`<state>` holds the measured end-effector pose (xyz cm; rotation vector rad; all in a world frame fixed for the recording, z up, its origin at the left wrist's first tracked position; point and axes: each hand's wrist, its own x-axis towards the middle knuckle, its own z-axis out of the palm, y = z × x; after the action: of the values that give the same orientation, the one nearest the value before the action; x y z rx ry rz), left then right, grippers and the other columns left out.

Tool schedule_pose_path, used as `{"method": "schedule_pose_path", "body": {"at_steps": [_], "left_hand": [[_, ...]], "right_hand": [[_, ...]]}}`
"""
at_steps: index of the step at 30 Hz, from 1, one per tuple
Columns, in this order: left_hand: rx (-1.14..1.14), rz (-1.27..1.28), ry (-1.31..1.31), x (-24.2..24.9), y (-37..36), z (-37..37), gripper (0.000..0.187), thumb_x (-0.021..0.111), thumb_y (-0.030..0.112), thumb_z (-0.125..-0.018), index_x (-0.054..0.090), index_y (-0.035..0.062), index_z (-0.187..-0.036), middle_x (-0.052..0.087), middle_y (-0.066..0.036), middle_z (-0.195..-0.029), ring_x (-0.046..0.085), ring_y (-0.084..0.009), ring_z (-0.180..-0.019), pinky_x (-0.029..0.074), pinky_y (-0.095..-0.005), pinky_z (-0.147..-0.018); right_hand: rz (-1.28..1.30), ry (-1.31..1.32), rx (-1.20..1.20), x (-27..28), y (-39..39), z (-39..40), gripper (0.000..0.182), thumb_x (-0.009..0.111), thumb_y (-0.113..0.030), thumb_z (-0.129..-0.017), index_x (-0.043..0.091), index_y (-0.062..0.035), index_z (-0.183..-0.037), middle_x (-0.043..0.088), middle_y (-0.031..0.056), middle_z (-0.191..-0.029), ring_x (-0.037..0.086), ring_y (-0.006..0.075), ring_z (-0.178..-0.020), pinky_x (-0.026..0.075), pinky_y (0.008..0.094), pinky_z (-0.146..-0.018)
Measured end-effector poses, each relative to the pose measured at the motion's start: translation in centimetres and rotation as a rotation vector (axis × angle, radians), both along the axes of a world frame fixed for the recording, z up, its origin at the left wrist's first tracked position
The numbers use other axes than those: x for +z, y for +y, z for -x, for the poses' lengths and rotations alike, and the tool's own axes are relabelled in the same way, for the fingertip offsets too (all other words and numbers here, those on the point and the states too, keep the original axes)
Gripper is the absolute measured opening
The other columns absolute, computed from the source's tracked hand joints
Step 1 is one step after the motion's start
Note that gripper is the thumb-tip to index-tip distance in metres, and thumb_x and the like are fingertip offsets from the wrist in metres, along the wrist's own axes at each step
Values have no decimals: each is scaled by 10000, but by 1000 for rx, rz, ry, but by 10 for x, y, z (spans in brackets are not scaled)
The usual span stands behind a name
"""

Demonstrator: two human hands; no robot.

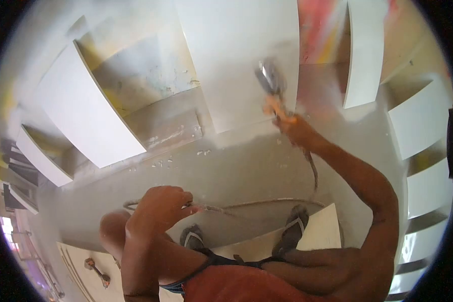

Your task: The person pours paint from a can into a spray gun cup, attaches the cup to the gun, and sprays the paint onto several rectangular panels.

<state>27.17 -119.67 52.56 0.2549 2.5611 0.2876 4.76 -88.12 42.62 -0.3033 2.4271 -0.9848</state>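
My right hand (290, 122) is wrapped round the handle of a spray gun (271, 78) with a shiny metal cup. The gun is blurred and stands out in front of a large white panel (241, 65) that leans upright. From under my right hand a hose (267, 201) hangs down and runs across the floor towards my left. My left hand (168, 204) is above my left knee, its fingers curled round a small part of the hose or something close to it, only partly visible.
White panels lean at the left (85, 110) and right (366, 55). Pale boards (321, 229) lie by my sandalled feet. A small tool (97, 273) rests on a board at the lower left. White flakes (163, 162) dot the grey floor (221, 176).
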Motion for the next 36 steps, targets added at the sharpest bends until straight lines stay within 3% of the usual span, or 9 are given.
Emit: {"method": "schedule_pose_path", "body": {"at_steps": [5, 8, 13, 15, 20, 25, 30, 34, 36], "left_hand": [[171, 74, 69, 6, 29, -26, 268, 603, 319, -920, 680, 63, -944, 669, -160, -881, 646, -362, -890, 500, -469, -788], [271, 107, -12, 13, 44, -33, 234, 589, 276, -930, 669, 64, -990, 669, -163, -887, 648, -367, -908, 502, -476, -799], [243, 88, -46, 11, 50, -46, 212, 570, 240, -941, 668, 69, -1020, 666, -163, -905, 648, -371, -908, 504, -468, -795], [233, 73, -69, 9, 54, -47, 212, 566, 234, -943, 666, 75, -1041, 664, -161, -920, 646, -370, -911, 505, -465, -793], [71, 11, -160, 6, 72, -42, 224, 537, 258, -959, 655, 92, -1054, 651, -144, -921, 658, -358, -889, 539, -463, -769], [98, 78, -168, 4, 83, -37, 232, 527, 263, -968, 643, 96, -1078, 651, -148, -916, 658, -355, -877, 539, -461, -767], [272, 114, -180, 9, 96, -34, 208, 563, 258, -948, 632, 92, -1053, 653, -175, -929, 638, -386, -909, 510, -472, -776], [350, 71, -40, 15, 97, -32, 229, 552, 286, -963, 629, 97, -1068, 652, -171, -916, 640, -383, -890, 510, -476, -772], [365, 86, -41, 15, 97, -33, 239, 548, 297, -968, 632, 100, -1075, 652, -169, -915, 641, -378, -894, 509, -474, -779]], "right_hand": [[551, 588, -179, 89, -35, 36, 298, 648, -325, -955, 628, -29, -929, 559, 14, -706, 512, 85, -674, 445, 290, -612], [777, 580, -202, 110, -31, 62, 271, 664, -300, -947, 629, -32, -969, 576, 9, -749, 517, 78, -686, 447, 281, -619], [593, 373, -164, 54, 14, 43, 293, 650, -319, -952, 634, -31, -999, 584, 4, -778, 533, 86, -713, 454, 266, -647], [356, 119, -90, 39, 36, 15, 233, 661, -315, -930, 588, -93, -944, 479, -58, -676, 418, 48, -507, 355, 238, -423], [200, -363, -115, -42, 82, -1, 460, 670, -454, -900, 594, -1, -907, 540, 31, -645, 465, 166, -455, 394, 323, -406], [250, 46, -99, -9, 52, 43, 447, 662, -450, -916, 595, -9, -920, 563, 33, -694, 516, 132, -561, 460, 334, -534], [820, 542, -194, 80, 6, 85, 375, 646, -418, -944, 605, -45, -936, 554, -3, -689, 527, 111, -618, 463, 327, -576], [898, 354, -197, 86, 22, 91, 347, 673, -372, -936, 628, -31, -984, 573, 5, -730, 558, 103, -696, 478, 311, -634], [554, 107, -320, 65, 41, 73, 324, 675, -355, -936, 641, -36, -985, 580, 15, -735, 568, 94, -690, 475, 283, -615]]}}
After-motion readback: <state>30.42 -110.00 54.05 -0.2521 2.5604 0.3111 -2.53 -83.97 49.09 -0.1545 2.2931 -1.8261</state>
